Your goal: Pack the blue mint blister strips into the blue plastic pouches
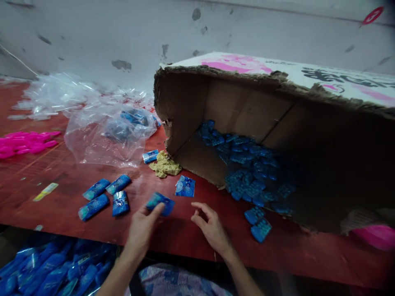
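Above the red table point(173, 230), my left hand point(144, 226) pinches a blue printed packet point(165, 204), slightly blurred, between thumb and fingers. My right hand point(211, 226) is beside it on the right, thumb and forefinger apart, with nothing visible between them. Just beyond the hands lies a flat blue printed wrapper point(185, 186). To the left, several filled blue packets point(96, 189) lie in a loose group. Two blue bumpy pieces point(261, 229) rest on the table right of my right hand.
A torn-edged cardboard box point(185, 154) lies open toward me, with a heap of blue pieces point(249, 164) inside. Crumpled yellow cloth point(165, 164), a clear plastic bag point(89, 135), pink pieces point(26, 143) and clear plastic pieces point(61, 92) are leftward. Blue packets point(52, 267) fill the space below the table edge.
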`<state>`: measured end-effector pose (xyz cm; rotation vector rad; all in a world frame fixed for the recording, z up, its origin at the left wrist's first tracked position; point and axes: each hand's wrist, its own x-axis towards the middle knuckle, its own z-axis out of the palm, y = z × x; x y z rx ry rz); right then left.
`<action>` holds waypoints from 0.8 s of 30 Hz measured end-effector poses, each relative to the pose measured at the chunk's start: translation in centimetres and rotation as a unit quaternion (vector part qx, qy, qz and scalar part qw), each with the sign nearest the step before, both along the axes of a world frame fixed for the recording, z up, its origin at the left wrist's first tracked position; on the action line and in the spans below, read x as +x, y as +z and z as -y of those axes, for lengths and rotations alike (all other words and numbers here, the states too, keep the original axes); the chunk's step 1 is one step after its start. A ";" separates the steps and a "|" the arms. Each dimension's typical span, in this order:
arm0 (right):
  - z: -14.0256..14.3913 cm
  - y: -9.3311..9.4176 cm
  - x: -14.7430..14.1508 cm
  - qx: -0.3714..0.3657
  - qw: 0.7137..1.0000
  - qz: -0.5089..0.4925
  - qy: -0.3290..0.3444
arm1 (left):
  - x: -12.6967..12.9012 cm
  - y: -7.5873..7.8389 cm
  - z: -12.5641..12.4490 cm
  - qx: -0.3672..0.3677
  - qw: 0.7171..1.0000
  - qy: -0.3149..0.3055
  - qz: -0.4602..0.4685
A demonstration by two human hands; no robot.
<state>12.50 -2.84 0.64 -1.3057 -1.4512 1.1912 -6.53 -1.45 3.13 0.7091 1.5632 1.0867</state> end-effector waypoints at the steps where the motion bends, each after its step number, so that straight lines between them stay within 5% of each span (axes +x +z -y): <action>1: -0.7 0.5 0.1 0.030 0.998 0.052 0.001 | -1.6 0.1 -0.4 0.016 0.996 0.023 -0.089; 5: -4.1 1.5 -0.1 0.127 0.957 0.262 0.007 | -6.5 0.5 -1.1 0.057 0.891 0.093 -0.441; 7: -5.6 1.1 -0.6 0.142 0.918 0.371 0.001 | -6.9 0.4 -0.9 0.129 0.835 0.103 -0.525; 9: -6.6 0.3 -1.2 0.143 0.890 0.432 -0.011 | -5.8 -0.1 -0.5 0.207 0.815 0.098 -0.532; 12: -7.1 -1.1 -2.0 0.148 0.875 0.460 -0.030 | -2.7 -1.3 0.0 0.234 0.885 0.034 -0.400; 15: -6.8 -1.9 -2.3 0.160 0.861 0.481 -0.042 | 0.3 -2.7 -0.1 0.147 0.968 -0.048 -0.199; 19: -6.7 -2.3 -2.3 0.178 0.851 0.491 -0.050 | 2.3 -3.7 -1.3 0.108 0.991 -0.059 -0.059; 24: -6.0 -1.1 -2.4 0.191 0.853 0.481 -0.068 | 3.0 -3.1 -2.8 0.024 0.997 -0.016 0.068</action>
